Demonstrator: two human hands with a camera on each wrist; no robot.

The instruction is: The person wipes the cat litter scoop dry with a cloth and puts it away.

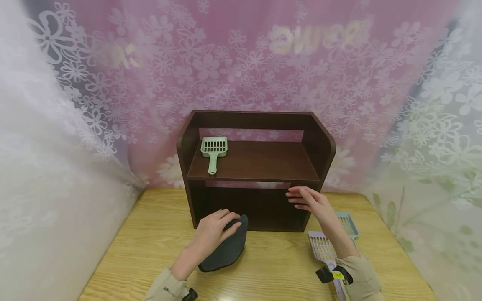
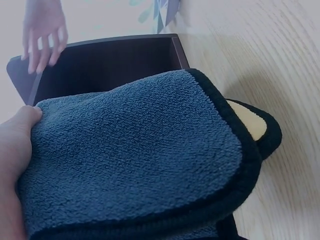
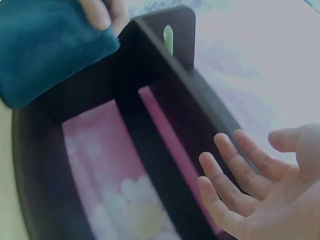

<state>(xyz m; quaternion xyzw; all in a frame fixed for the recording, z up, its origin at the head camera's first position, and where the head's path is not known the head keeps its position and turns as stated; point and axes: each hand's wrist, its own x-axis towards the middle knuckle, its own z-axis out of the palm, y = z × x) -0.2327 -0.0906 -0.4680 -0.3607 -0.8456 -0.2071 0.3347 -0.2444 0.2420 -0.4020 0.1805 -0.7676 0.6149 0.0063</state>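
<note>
My left hand (image 1: 215,230) grips a folded dark blue towel (image 1: 232,246) in front of the lower shelf opening. The left wrist view shows the thumb on the plush face of the towel (image 2: 140,150), which has a black border and a yellow patch peeking out at one corner. My right hand (image 1: 313,204) hovers before the right part of the dark brown two-tier shelf (image 1: 256,161), its fingers spread and relaxed in the right wrist view, holding nothing. A light green slotted litter scoop (image 1: 213,152) lies on the upper tier at the left.
A purple litter scoop (image 1: 323,247) and a blue-green scoop (image 1: 352,228) lie on the wooden table (image 1: 150,234) at the right, partly hidden by my right forearm. A pink floral curtain (image 1: 241,62) hangs behind the shelf, with pale curtains on both sides.
</note>
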